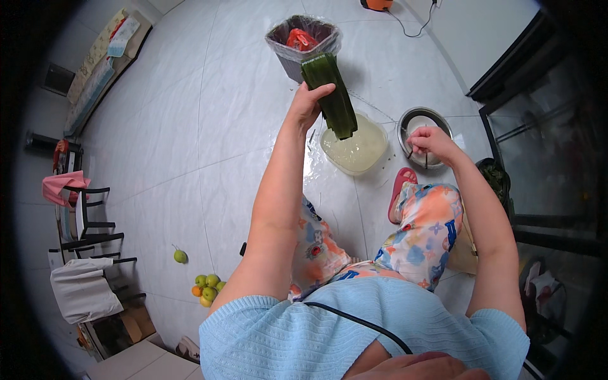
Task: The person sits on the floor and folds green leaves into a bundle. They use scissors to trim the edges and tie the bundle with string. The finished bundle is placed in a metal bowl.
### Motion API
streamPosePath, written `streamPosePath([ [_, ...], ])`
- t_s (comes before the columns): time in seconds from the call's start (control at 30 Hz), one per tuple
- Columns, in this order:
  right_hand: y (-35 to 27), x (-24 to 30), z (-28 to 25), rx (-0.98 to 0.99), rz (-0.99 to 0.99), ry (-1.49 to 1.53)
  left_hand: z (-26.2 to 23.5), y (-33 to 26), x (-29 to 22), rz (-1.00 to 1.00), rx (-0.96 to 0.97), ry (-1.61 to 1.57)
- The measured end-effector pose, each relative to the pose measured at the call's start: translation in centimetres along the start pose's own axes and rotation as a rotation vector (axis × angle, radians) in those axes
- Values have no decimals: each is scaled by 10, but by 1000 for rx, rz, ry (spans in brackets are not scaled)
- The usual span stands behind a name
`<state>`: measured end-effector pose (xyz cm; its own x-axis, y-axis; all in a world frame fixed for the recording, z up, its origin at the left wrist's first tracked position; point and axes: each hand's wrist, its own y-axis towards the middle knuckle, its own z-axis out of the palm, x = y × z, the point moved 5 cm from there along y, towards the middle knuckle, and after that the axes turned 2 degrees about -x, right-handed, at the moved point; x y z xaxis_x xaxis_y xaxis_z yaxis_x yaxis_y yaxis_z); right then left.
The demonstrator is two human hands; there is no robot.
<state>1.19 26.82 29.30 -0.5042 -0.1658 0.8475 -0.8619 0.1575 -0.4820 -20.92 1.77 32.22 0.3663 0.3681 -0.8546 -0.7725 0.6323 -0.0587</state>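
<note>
Several long green leaves point(329, 95), gripped as one bundle by closed left hand point(306, 104), held up over pale basin of cloudy water point(356, 149) on tiled floor point(190, 139). Probably light, flexible, wet and slippery; best grasped near upper end, as here. Right hand point(429, 140) curled over metal bowl point(423, 120), pinching something thin, too small to identify. Bin point(303, 44) contents partly hidden behind leaves.

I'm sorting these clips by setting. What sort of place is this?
Probably a home, on a tiled floor: chairs at the left, loose fruit, a lined bin, and a basin of cloudy water under green leaves.
</note>
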Motion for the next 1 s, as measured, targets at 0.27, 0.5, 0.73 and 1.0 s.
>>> streamPosePath([
  [0.27,4,-13,-43,-296,-54,145,5,-5,1,-81,50,44],
  [0.5,14,0,-24,-277,-33,225,8,-8,-4,-102,56,46],
  [0.73,54,22,9,-143,-87,204,8,-4,-6,-65,72,32],
  [1.0,80,35,-5,-293,-315,-254,7,-8,-12,-68,87,31],
])
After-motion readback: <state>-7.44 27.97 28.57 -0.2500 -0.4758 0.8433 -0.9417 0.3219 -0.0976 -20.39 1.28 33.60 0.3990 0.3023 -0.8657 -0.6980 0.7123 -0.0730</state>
